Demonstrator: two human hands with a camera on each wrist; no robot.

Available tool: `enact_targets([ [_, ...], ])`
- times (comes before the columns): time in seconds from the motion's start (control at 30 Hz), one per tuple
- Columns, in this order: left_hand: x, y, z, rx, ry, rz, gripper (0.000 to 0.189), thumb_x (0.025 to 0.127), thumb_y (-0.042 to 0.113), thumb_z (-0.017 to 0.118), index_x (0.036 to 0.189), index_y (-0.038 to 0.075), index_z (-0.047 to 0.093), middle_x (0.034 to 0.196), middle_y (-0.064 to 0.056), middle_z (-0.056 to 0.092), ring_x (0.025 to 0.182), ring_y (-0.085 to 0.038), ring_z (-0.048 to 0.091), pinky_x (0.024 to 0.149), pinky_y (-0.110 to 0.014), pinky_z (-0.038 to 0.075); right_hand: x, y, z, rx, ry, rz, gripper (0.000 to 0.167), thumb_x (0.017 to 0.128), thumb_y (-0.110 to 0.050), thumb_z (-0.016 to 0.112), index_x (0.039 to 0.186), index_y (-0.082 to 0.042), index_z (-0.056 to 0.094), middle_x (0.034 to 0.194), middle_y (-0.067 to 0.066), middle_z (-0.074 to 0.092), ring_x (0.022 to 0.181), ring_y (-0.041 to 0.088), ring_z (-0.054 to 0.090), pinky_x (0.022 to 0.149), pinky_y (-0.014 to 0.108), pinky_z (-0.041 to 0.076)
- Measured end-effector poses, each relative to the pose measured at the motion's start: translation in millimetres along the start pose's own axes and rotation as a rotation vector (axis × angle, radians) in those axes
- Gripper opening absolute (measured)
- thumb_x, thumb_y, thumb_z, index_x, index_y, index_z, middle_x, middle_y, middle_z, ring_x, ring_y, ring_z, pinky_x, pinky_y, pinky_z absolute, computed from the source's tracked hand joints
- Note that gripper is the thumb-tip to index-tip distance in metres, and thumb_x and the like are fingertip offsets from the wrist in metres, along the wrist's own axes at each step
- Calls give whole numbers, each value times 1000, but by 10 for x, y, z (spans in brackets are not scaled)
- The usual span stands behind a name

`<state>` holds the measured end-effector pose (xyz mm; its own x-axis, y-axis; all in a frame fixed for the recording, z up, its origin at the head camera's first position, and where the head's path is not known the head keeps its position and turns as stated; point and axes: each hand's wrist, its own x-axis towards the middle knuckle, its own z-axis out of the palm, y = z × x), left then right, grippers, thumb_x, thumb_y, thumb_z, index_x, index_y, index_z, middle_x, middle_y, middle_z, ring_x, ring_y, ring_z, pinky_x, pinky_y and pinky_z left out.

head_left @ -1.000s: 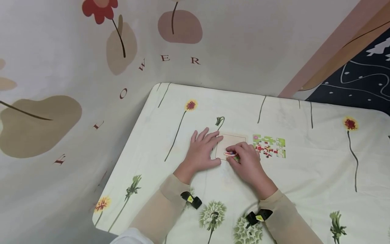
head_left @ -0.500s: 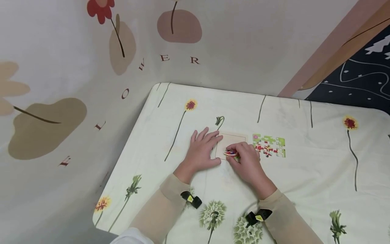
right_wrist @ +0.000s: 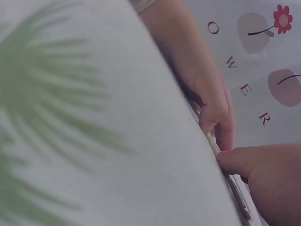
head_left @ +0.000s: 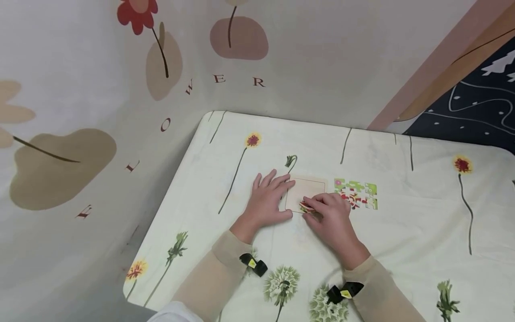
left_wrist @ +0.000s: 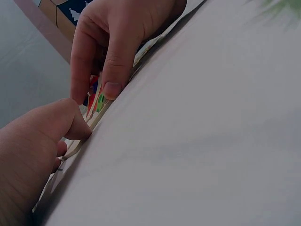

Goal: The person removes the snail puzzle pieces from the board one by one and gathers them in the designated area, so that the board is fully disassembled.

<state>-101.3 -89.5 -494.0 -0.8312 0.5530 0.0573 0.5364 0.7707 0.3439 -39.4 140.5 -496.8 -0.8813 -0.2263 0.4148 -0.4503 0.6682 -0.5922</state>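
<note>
My left hand (head_left: 265,203) lies at the left edge of a shallow wooden puzzle tray (head_left: 297,190), fingers spread and fairly straight, the thumb tip touching the rim. Over the tray's lower right, my right hand (head_left: 331,219) pinches a small colourful puzzle piece (head_left: 305,207) between thumb and fingers. Tilted pieces (left_wrist: 92,102) show under the right fingers in the left wrist view; how many is hidden. The right wrist view has the left hand (right_wrist: 202,89) against the tray's edge (right_wrist: 211,141), with the piece out of sight.
Just right of the tray lies a group of joined puzzle pieces (head_left: 356,185), green and red, partly behind the right hand. A flower-print cloth (head_left: 422,214) covers the table. A printed curtain (head_left: 314,67) hangs along the back and left.
The right hand has shifted slightly right and toward the body, and the piece has moved with it and turned. The left hand stays in place at the tray.
</note>
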Motion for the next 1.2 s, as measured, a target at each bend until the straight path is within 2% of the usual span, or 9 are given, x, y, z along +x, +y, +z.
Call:
enact_targets([
  [0.13, 1, -2, 5, 3, -6, 0, 78, 86, 45, 64, 160, 25, 51, 169, 3, 40, 161, -34, 20, 124, -67, 9, -33, 13, -29, -65, 13, -34, 43, 80, -9, 94, 121, -9, 83, 112, 10, 74, 101, 34, 58, 89, 64, 32],
  [0.27, 3, -4, 12, 7, -7, -2, 78, 86, 45, 64, 160, 25, 51, 169, 4, 40, 161, -34, 20, 124, -67, 9, -63, 25, -66, -81, 15, -21, 41, 82, -12, 93, 122, -10, 82, 115, 9, 75, 105, 33, 58, 93, 65, 30],
  [0.57, -9, -4, 23, -3, -7, -6, 78, 85, 43, 64, 160, 25, 51, 169, 4, 40, 161, -33, 19, 124, -66, 7, -165, 144, -239, 6, 49, 83, 37, 87, -14, 90, 124, -14, 80, 124, 5, 76, 114, 31, 58, 96, 63, 26],
  [0.8, 4, 2, 28, -10, 1, 2, 77, 86, 42, 64, 160, 25, 52, 169, 3, 40, 161, -34, 19, 124, -67, 8, -296, 278, -447, -7, 100, 89, 36, 83, -4, 90, 118, -10, 82, 124, 12, 77, 114, 37, 58, 94, 67, 27],
  [1.0, 10, -2, 35, -15, -4, -9, 77, 86, 42, 65, 160, 25, 52, 169, 3, 40, 161, -34, 18, 125, -66, 6, -432, 396, -620, -32, 137, 132, 38, 80, 1, 90, 116, -10, 83, 123, 14, 77, 114, 38, 57, 94, 68, 28],
  [1.2, 7, 0, 33, -21, 0, -17, 78, 84, 42, 66, 159, 24, 53, 169, 3, 41, 161, -33, 19, 125, -66, 7, -539, 485, -735, -68, 155, 130, 41, 77, 2, 91, 115, -8, 84, 126, 14, 76, 116, 40, 59, 96, 69, 28],
])
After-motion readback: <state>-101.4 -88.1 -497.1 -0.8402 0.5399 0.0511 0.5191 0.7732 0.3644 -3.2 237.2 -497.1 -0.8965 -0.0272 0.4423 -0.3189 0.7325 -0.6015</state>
